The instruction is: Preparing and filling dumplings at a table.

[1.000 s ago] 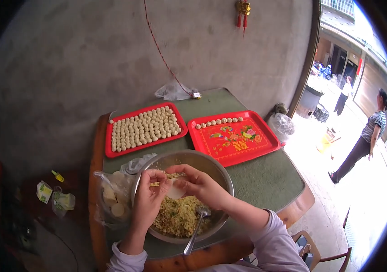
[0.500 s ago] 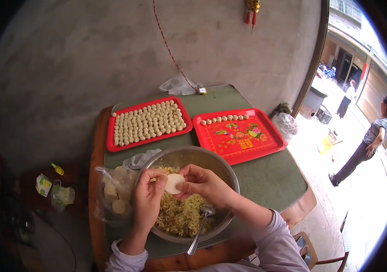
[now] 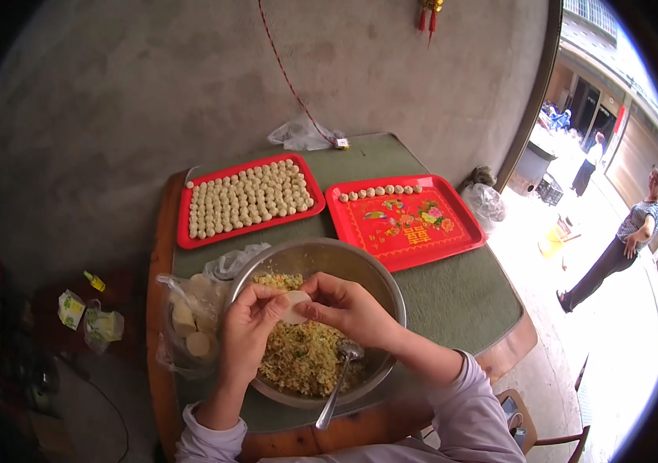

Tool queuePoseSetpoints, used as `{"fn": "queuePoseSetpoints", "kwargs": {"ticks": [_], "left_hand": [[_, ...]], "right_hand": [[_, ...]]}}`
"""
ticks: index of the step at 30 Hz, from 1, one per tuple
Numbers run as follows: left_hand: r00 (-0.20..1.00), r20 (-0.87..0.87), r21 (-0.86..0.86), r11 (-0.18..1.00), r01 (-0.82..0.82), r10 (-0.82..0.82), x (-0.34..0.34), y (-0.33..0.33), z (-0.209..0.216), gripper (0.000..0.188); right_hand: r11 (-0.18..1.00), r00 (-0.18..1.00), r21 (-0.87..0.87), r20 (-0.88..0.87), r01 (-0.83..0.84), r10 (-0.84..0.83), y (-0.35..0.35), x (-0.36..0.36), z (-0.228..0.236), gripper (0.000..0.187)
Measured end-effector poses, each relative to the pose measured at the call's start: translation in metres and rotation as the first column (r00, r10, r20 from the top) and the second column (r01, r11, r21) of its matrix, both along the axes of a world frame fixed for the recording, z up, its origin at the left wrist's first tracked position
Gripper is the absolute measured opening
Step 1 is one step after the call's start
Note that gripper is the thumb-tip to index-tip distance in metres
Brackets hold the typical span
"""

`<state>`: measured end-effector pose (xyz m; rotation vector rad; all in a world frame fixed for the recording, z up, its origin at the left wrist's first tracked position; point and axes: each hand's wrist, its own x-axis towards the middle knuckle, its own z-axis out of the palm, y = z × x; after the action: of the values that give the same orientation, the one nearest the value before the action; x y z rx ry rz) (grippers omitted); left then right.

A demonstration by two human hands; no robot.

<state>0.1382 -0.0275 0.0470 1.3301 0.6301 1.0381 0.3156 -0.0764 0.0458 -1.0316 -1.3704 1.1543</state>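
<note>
A pale round dough wrapper [image 3: 293,307] is pinched at its left edge by my left hand [image 3: 250,333] and at its right edge by my right hand [image 3: 352,310]. Both hands hold it over a large steel bowl [image 3: 392,309]. Chopped yellow-green filling [image 3: 298,363] lies in the bowl, and a metal spoon [image 3: 337,386] rests in it with the handle over the near rim. Left of the bowl, a clear plastic bag [image 3: 171,309] holds a stack of round wrappers [image 3: 198,344].
On the green-topped table [image 3: 452,309], a red tray [image 3: 183,220] at back left carries rows of small dumplings. Another red tray [image 3: 460,224] to its right bears one short row. A plastic bag [image 3: 302,135] lies by the wall. Two people stand outside at right, the nearer a person in dark trousers [image 3: 603,270].
My hands have brought their fingers closer together around the wrapper, which now shows less of its surface. The view has shifted slightly. The nearer person outside has turned somewhat.
</note>
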Motion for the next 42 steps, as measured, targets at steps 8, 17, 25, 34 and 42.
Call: {"fn": "queuePoseSetpoints", "kwargs": {"ticks": [8,17,25,34,42], "left_hand": [[1.0,0.002,0.004,1.0,0.02,-0.02,0.001,-0.002,0.003,0.014],[0.999,0.051,-0.037,0.999,0.013,-0.011,0.006,-0.006,0.003,0.016],[0.998,-0.008,-0.012,0.998,0.056,-0.056,0.0,0.001,-0.006,0.018],[0.999,0.025,-0.083,0.996,0.043,-0.041,0.006,-0.004,0.004,0.018],[0.997,0.076,-0.073,0.997,0.025,-0.019,0.005,-0.004,0.001,0.014]], "right_hand": [[0.999,0.988,0.036,0.145,0.04,-0.045,0.0,0.0,-0.001,0.018],[0.994,0.99,0.091,0.126,0.058,-0.07,0.0,-0.001,-0.006,0.019],[0.989,0.993,0.114,0.056,0.096,-0.103,0.002,0.0,-0.006,0.018],[0.988,0.986,0.099,0.111,0.115,-0.126,0.0,0.004,0.003,0.019],[0.991,0.984,0.098,0.139,0.096,-0.109,0.0,0.002,0.0,0.019]]}}
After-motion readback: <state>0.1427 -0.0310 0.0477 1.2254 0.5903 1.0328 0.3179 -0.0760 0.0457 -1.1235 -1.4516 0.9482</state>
